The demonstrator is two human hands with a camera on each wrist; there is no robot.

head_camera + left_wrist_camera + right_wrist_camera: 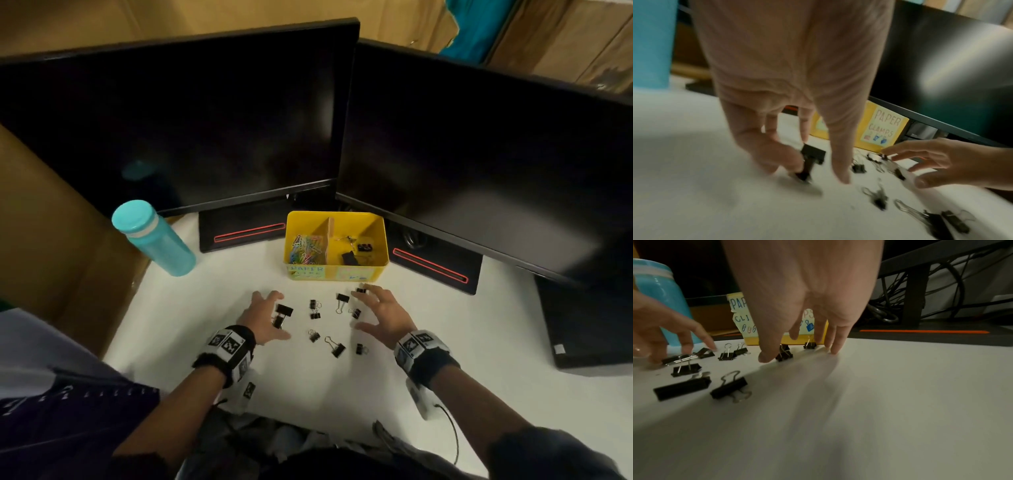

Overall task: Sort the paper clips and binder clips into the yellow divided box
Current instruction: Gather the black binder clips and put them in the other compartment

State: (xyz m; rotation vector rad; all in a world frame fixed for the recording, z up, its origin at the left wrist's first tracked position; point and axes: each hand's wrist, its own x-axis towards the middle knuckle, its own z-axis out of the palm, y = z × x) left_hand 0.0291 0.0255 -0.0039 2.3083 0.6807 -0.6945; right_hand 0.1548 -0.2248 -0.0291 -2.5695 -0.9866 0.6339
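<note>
The yellow divided box [354,272] stands at the back of the white desk. Its left compartment holds coloured paper clips [306,247]; its right one holds a few black binder clips [350,257]. Several more binder clips [315,309] lie scattered on the desk between my hands. My left hand [275,317] reaches down with spread fingers, and its fingertips [774,164] touch a large binder clip [813,155]. My right hand [361,308] hovers spread over two small clips near the box, its thumb beside one binder clip [784,353] and its fingertips [834,350] at the desk.
A teal bottle [154,236] stands at the back left. Two dark monitors [191,126] [479,154] with black stands rise behind the box. A black case [589,329] sits at the right, cardboard at the left, and a notebook [68,411] at the near left.
</note>
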